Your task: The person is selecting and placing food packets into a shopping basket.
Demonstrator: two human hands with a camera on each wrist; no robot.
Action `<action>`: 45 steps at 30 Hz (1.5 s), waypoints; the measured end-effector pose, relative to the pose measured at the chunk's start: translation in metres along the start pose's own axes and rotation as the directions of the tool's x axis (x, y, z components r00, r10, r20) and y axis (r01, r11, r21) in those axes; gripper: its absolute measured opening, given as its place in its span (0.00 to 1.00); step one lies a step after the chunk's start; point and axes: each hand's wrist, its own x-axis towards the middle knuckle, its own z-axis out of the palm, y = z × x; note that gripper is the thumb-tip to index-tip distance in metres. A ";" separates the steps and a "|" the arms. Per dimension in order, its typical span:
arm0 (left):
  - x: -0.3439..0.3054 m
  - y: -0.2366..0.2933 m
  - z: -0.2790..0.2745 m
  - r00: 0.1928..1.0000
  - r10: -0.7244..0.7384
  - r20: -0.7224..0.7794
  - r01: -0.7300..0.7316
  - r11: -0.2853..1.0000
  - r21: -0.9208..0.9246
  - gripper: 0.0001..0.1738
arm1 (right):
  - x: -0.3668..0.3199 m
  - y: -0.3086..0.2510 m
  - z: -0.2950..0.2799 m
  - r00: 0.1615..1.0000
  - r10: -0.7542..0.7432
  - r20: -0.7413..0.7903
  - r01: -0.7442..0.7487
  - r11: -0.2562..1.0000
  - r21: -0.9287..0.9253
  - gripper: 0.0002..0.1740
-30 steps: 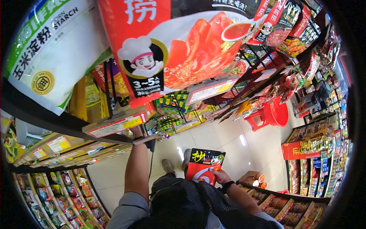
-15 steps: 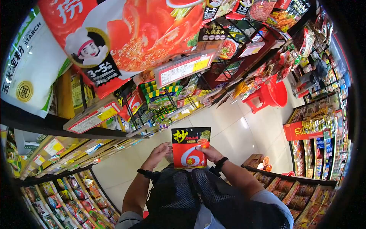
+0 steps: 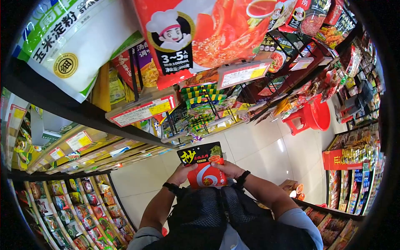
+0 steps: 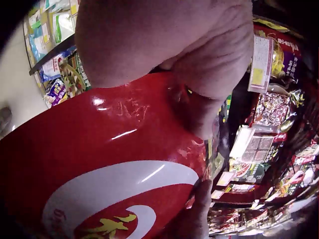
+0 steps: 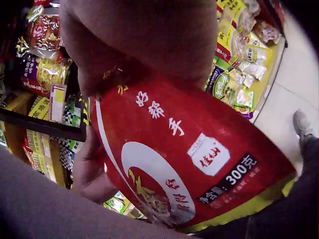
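Note:
In the head view, a red-and-black seasoning pouch (image 3: 206,178) is held in front of the torso, front face up and tilted. My left hand (image 3: 181,173) pinches its left side, thumb over the printed front. On the opposite side my right hand (image 3: 230,169) grips the pouch the same way, thumb on top. Close up in the left wrist view, the red pouch (image 4: 99,134) shows a white swirl, with the left hand (image 4: 169,45) above it. The right wrist view shows the pouch (image 5: 164,134) printed "300克"; fingers behind it are mostly hidden.
Close overhead hang a large red soup-base pouch (image 3: 225,37) and a corn starch bag (image 3: 79,46) on a shelf with price tags (image 3: 143,110). A red stool (image 3: 308,118) stands on the tiled floor at right. Stocked racks (image 3: 71,208) line the lower left.
My left hand has come down from beside the shelf to the pouch and now grips its left side. The right hand has kept its hold and lifted the pouch between both hands.

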 end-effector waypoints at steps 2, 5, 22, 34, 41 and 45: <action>0.002 -0.003 -0.003 0.994 0.056 -0.089 -0.059 0.998 -0.029 0.18 | -0.002 -0.001 0.001 0.998 0.036 -0.059 -0.037 0.999 -0.001 0.31; 0.006 -0.004 -0.020 0.942 0.170 -0.290 -0.168 0.985 0.031 0.14 | -0.005 0.011 -0.026 0.990 -0.087 -0.115 0.070 0.987 -0.144 0.29; 0.014 0.062 -0.033 0.841 0.407 -0.358 -0.364 0.913 0.183 0.17 | -0.092 0.128 -0.139 0.815 0.120 -0.567 -0.370 0.861 -0.349 0.31; 0.004 0.075 -0.024 0.825 0.413 -0.385 -0.385 0.911 0.150 0.18 | -0.088 0.127 -0.149 0.795 0.011 -0.607 -0.321 0.856 -0.404 0.32; 0.011 0.063 -0.034 0.789 0.459 -0.409 -0.402 0.888 0.223 0.16 | -0.080 0.115 -0.153 0.806 -0.027 -0.592 -0.270 0.873 -0.407 0.30; 0.007 0.064 -0.029 0.780 0.443 -0.443 -0.393 0.896 0.205 0.15 | -0.084 0.111 -0.148 0.799 -0.003 -0.601 -0.295 0.870 -0.396 0.31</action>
